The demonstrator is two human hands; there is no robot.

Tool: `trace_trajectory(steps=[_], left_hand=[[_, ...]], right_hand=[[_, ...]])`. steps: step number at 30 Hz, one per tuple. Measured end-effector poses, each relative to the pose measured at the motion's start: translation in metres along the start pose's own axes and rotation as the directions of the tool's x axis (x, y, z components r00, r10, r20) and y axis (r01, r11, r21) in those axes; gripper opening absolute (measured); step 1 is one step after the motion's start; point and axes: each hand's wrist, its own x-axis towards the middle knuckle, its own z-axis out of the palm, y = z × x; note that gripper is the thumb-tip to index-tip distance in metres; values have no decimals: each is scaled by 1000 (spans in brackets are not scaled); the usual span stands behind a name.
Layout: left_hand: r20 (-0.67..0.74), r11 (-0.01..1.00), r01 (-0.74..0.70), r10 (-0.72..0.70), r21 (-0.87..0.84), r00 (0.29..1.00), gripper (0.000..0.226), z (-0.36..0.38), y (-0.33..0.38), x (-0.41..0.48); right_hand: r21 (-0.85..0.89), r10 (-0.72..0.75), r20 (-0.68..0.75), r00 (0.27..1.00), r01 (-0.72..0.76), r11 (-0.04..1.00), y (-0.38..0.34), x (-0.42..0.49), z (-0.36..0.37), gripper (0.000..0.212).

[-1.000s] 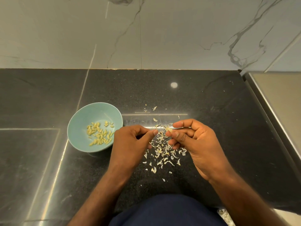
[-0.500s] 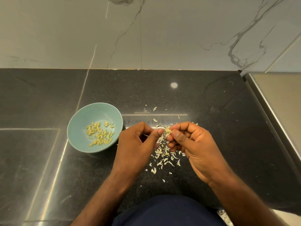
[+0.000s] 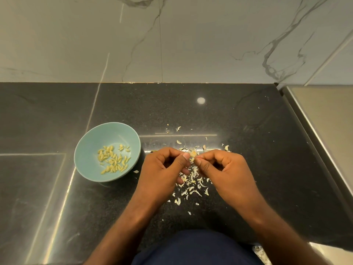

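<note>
A small pale seed [image 3: 192, 155] is pinched between the fingertips of both hands above the black counter. My left hand [image 3: 165, 172] and my right hand [image 3: 223, 170] meet at it, thumbs and forefingers curled in. Under and around the hands lies a scatter of thin whitish husk bits [image 3: 191, 185]. To the left stands a light blue bowl [image 3: 87, 163] holding several yellowish peeled seeds [image 3: 113, 159].
The black granite counter [image 3: 248, 131] ends at a marble wall [image 3: 172, 39] behind. A steel surface [image 3: 328, 119] runs along the right side. A dark blue garment [image 3: 196, 249] shows at the bottom edge.
Both hands have closed together on the seed. My left thumb and forefinger, apart from the right hand a second ago, now meet it at the seed.
</note>
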Motion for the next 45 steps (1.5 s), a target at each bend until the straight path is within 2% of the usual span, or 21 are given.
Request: trace_trajectory(steps=[3,4,7,8,10,11,12,15,17,19,23,26,28,29,30,32,34,36,39,42,45], left_hand=[[-43,1000,25,-25,10,999,12,1,-3,3],[-44,999,30,-29,30,999,12,0,-4,4],[-18,987,-11,14,162,1000,12,3,-8,4],[0,975,-44,45,217,999,12,5,-9,4],[38,944,-115,109,309,993,15,10,-12,2],[55,926,-147,137,349,989,18,11,-13,2],[68,907,-173,159,383,985,21,12,-15,2],[92,861,-236,217,450,972,34,12,-20,1],[126,843,-264,232,468,964,33,11,-22,0],[193,834,-296,230,466,954,26,10,-22,-1],[303,795,-383,262,470,916,31,4,-20,0],[301,725,-448,335,524,893,38,1,-20,1],[274,741,-447,355,501,894,37,0,-19,1],[248,782,-422,343,459,906,36,1,-17,1],[216,839,-377,314,393,925,35,2,-15,1],[169,941,-246,210,234,963,35,4,-12,1],[170,986,-118,97,118,981,39,6,-8,-1],[184,1000,21,-24,20,983,40,8,-6,-2],[201,981,172,-152,-90,968,34,11,-2,-3],[195,956,237,-203,-171,960,37,14,-1,-4],[186,952,240,-205,-191,961,42,13,-2,-2]], right_hand=[[-167,-51,-119,992,30,985,6,-1,-3,6],[-193,-49,-113,992,27,981,6,1,-5,12],[-241,72,127,989,-40,970,4,7,-7,59],[-212,106,189,976,-65,975,2,8,-6,60],[-157,53,206,977,-21,987,4,8,-2,34],[-187,9,181,983,26,982,4,8,-1,18],[-232,-38,174,984,78,970,5,7,0,11],[-315,-63,231,971,135,939,10,7,0,21],[-248,19,257,966,47,968,10,8,0,27],[-73,131,290,948,-115,991,8,8,1,31],[250,258,395,882,-373,893,1,1,2,36],[314,292,425,857,-442,840,-4,-5,6,36],[292,262,406,876,-396,871,-3,-6,11,36],[273,230,382,895,-347,897,-1,-6,14,37],[244,174,344,923,-267,932,0,-5,16,38],[89,-31,246,969,10,996,5,-3,17,37],[-141,-273,205,940,304,942,13,3,13,29],[-308,-417,223,881,469,828,20,9,8,17],[-425,-508,255,823,567,706,25,12,5,12],[-418,-545,249,801,596,685,26,10,5,19],[-382,-547,240,802,596,706,26,8,8,22]])
